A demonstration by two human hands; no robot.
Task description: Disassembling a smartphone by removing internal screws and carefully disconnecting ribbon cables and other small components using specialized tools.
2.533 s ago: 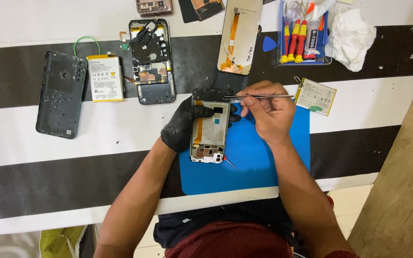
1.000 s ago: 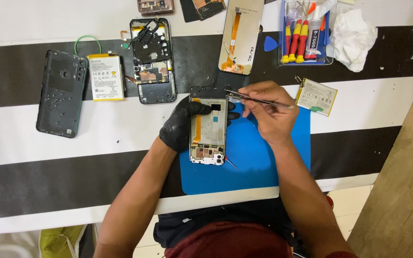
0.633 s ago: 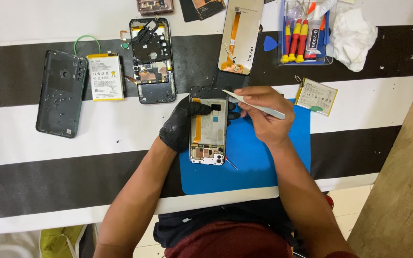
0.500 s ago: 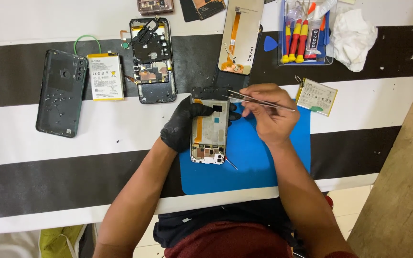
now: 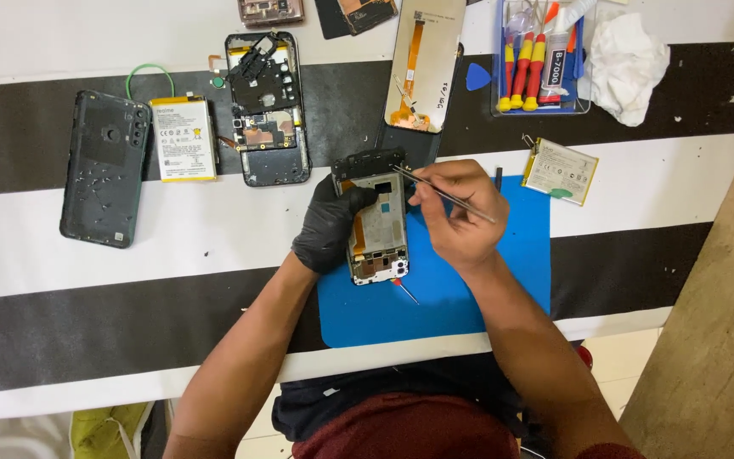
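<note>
1. The left hand (image 5: 330, 225), in a black glove, covers the left edge of the opened phone frame (image 5: 378, 223), so the grip there cannot be read.
2. The right hand (image 5: 460, 212) hides the middle of the tweezers (image 5: 443, 194); whether their tips touch the frame is too small to tell.
3. Two phone parts (image 5: 272, 10) (image 5: 358, 12) at the top are cut off by the picture's edge.
4. The screen panel (image 5: 425, 64) runs out of the top edge.
5. The small red-tipped thing (image 5: 401, 289) on the blue mat (image 5: 435, 297) is too small to identify.
6. The person's body hides the table's (image 5: 214, 229) near edge.
</note>
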